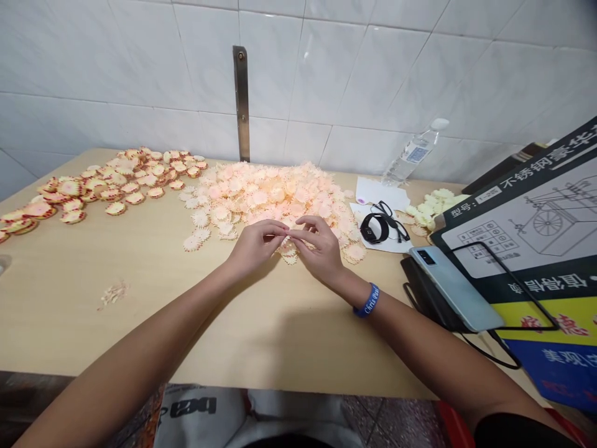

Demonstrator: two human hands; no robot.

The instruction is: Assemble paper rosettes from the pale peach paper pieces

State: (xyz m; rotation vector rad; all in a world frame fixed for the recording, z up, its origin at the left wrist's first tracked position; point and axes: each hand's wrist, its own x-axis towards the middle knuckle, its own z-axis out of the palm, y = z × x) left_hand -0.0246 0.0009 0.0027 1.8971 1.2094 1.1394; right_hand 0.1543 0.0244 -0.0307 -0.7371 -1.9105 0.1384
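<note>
My left hand (261, 246) and my right hand (319, 249) meet above the front edge of a heap of pale pink, jagged-edged flower-like discs (275, 193). Thumbs and fingers are pinched together at the tips. Whatever lies between them is too small and covered to make out. Just below the fingertips a pale scalloped disc (290, 255) shows, and I cannot tell whether it is touched or lies on the table. A blue wristband (367, 300) circles my right wrist.
Red-rimmed yellowish discs (135, 177) spread at the back left; small pale scraps (114, 294) lie on the table (209, 348) at front left. On the right are a black watch (374, 228), glasses (396, 225), a clear bottle (415, 152), cream discs (436, 205), a phone (457, 289) and a printed box (536, 218).
</note>
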